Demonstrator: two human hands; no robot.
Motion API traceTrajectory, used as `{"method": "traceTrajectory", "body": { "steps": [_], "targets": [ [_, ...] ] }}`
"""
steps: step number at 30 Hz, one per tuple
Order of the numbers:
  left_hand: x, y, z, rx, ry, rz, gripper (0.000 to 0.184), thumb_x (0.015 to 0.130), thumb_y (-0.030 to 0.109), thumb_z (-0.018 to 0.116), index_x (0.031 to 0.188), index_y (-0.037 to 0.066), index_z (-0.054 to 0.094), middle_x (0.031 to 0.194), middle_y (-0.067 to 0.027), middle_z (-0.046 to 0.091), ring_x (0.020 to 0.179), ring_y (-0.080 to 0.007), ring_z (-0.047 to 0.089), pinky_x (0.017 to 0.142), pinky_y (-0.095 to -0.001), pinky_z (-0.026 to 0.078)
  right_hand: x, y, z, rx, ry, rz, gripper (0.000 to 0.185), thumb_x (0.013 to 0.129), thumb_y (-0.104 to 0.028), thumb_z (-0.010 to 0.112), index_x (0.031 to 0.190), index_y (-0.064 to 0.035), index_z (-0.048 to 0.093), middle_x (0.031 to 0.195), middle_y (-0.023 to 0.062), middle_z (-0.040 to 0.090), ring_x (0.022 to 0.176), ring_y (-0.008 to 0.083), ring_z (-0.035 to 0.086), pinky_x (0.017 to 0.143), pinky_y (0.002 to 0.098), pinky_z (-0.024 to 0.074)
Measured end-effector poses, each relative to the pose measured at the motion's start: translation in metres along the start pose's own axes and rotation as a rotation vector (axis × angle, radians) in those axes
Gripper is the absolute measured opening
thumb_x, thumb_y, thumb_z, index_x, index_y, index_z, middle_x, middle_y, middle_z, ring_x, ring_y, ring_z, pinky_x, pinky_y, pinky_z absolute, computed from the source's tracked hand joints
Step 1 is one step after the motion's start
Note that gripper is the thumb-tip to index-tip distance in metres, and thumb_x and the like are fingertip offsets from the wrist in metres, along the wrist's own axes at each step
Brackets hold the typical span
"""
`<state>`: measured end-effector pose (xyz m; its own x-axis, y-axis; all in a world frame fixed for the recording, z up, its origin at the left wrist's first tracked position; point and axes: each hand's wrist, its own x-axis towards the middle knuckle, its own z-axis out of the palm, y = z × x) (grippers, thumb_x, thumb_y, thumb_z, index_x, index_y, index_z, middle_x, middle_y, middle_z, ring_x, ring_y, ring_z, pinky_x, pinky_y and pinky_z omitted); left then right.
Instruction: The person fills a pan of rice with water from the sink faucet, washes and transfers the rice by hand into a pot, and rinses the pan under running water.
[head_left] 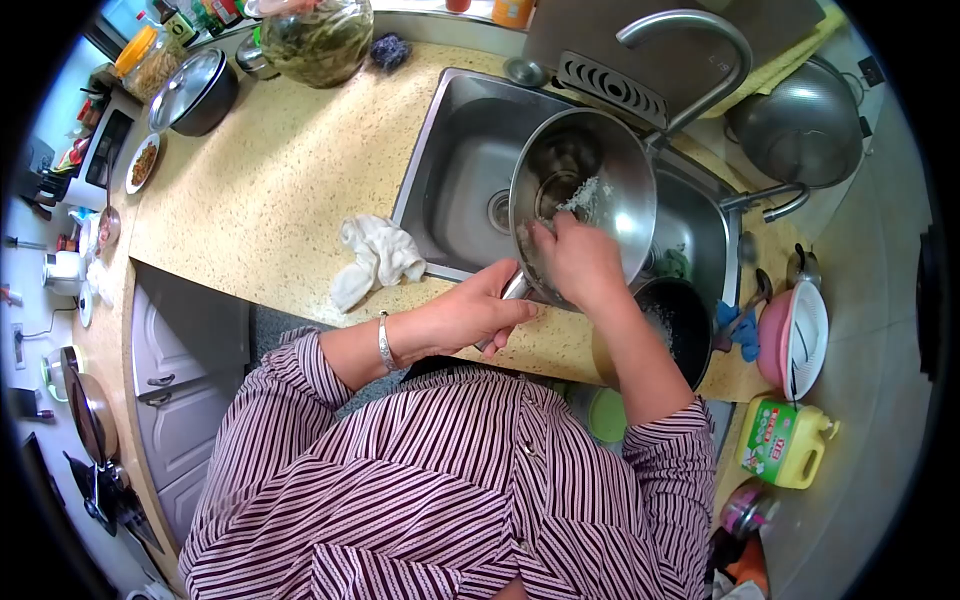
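A stainless steel pan (635,190) is held tilted over the double sink, its inside facing me. My left hand (485,310) is closed around the pan's handle (517,287) at the near side. My right hand (580,262) reaches into the pan with its fingers curled against the inner wall. What those fingers hold, if anything, is hidden. Beyond them, a patch of white bits (587,195) clings to the pan's inside. Under my right forearm stands a black pot (690,345) with some whitish matter in it.
The sink (455,140) has a tall faucet (735,50) at the back. A white cloth (378,260) lies on the counter to the left. At the right are a steel colander (800,125), a pink basin (775,335), a blue cloth (742,332) and a yellow jug (785,440).
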<state>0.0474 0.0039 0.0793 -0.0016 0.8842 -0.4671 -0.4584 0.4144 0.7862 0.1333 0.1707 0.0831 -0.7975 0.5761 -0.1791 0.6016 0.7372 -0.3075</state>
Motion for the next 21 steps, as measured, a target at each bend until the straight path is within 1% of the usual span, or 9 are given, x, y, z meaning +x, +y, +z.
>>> {"method": "traceTrajectory", "body": {
  "steps": [6, 9, 11, 12, 14, 15, 17, 18, 21],
  "targets": [
    [0.004, -0.002, 0.001, 0.047, 0.013, 0.000, 0.035, 0.098, 0.012, 0.060, 0.127, 0.002, 0.042, 0.081, -0.0011, 0.050, 0.055, -0.0067, 0.052, 0.045, -0.0224, 0.047, -0.001, -0.013, 0.002, 0.014, -0.018, 0.015, 0.044, 0.099, -0.041, 0.052, 0.100, 0.0013, 0.062, 0.086, 0.0250, 0.070, 0.085, 0.0444, 0.068, 0.077, 0.0516, 0.0522],
    [0.005, -0.004, 0.001, 0.068, 0.021, 0.001, 0.035, 0.099, 0.013, 0.060, 0.127, 0.002, 0.042, 0.081, -0.0013, 0.050, 0.055, -0.0070, 0.052, 0.045, -0.0224, 0.047, 0.001, -0.012, 0.007, 0.176, 0.022, -0.043, 0.032, 0.096, -0.030, 0.058, 0.103, 0.0017, 0.062, 0.089, 0.0270, 0.069, 0.087, 0.0452, 0.067, 0.077, 0.0521, 0.0523],
    [0.005, -0.004, 0.001, 0.067, 0.035, -0.001, 0.035, 0.099, 0.013, 0.060, 0.127, 0.002, 0.042, 0.080, -0.0010, 0.050, 0.055, -0.0070, 0.052, 0.044, -0.0223, 0.047, 0.004, -0.004, 0.022, 0.432, 0.165, -0.117, 0.024, 0.091, -0.018, 0.064, 0.103, 0.0031, 0.061, 0.088, 0.0258, 0.069, 0.085, 0.0397, 0.070, 0.076, 0.0492, 0.0535],
    [0.004, -0.004, 0.001, 0.064, 0.048, -0.003, 0.035, 0.099, 0.013, 0.060, 0.127, 0.002, 0.042, 0.079, -0.0007, 0.050, 0.055, -0.0069, 0.052, 0.044, -0.0222, 0.047, 0.008, 0.000, 0.028, 0.435, 0.166, -0.116, 0.024, 0.091, -0.018, 0.064, 0.103, 0.0031, 0.061, 0.088, 0.0258, 0.069, 0.085, 0.0397, 0.070, 0.076, 0.0492, 0.0535],
    [0.002, 0.002, 0.000, 0.036, 0.061, -0.011, 0.036, 0.099, 0.013, 0.060, 0.128, 0.002, 0.042, 0.077, -0.0004, 0.051, 0.054, -0.0068, 0.052, 0.043, -0.0220, 0.046, 0.020, 0.009, 0.035, 0.863, -0.002, 0.034, 0.018, 0.089, -0.013, 0.068, 0.101, -0.0001, 0.063, 0.086, 0.0154, 0.071, 0.078, 0.0253, 0.070, 0.067, 0.0398, 0.0536],
    [0.001, 0.005, -0.001, 0.006, 0.073, -0.018, 0.036, 0.098, 0.013, 0.060, 0.129, 0.002, 0.042, 0.076, -0.0001, 0.051, 0.054, -0.0066, 0.051, 0.043, -0.0219, 0.045, 0.022, 0.009, 0.029, 0.865, 0.000, 0.030, 0.018, 0.089, -0.013, 0.068, 0.101, -0.0001, 0.063, 0.086, 0.0154, 0.071, 0.078, 0.0253, 0.070, 0.067, 0.0398, 0.0536],
    [0.003, 0.002, -0.004, -0.032, 0.045, 0.004, 0.036, 0.098, 0.013, 0.060, 0.128, 0.002, 0.043, 0.075, 0.0001, 0.051, 0.054, -0.0063, 0.051, 0.043, -0.0218, 0.045, 0.025, 0.012, 0.015, 1.513, -0.175, 0.236, 0.014, 0.090, -0.015, 0.070, 0.099, -0.0060, 0.065, 0.084, 0.0025, 0.068, 0.074, 0.0116, 0.064, 0.061, 0.0281, 0.0489],
    [0.003, 0.000, -0.005, -0.075, 0.015, 0.023, 0.036, 0.098, 0.013, 0.060, 0.128, 0.003, 0.044, 0.074, 0.0003, 0.051, 0.054, -0.0060, 0.051, 0.043, -0.0217, 0.044, 0.024, 0.013, 0.008, 1.546, -0.180, 0.236, 0.009, 0.093, -0.014, 0.069, 0.100, -0.0098, 0.065, 0.085, -0.0020, 0.066, 0.072, 0.0078, 0.061, 0.059, 0.0231, 0.0450],
    [0.001, 0.003, -0.004, -0.076, 0.008, 0.007, 0.033, 0.099, 0.013, 0.059, 0.127, 0.002, 0.044, 0.073, 0.0004, 0.051, 0.054, -0.0058, 0.050, 0.043, -0.0214, 0.044, 0.028, 0.025, -0.004, 1.534, -0.149, 0.208, 0.010, 0.093, -0.014, 0.068, 0.101, -0.0079, 0.065, 0.084, -0.0009, 0.065, 0.071, 0.0085, 0.061, 0.058, 0.0239, 0.0454]
  ]
}}
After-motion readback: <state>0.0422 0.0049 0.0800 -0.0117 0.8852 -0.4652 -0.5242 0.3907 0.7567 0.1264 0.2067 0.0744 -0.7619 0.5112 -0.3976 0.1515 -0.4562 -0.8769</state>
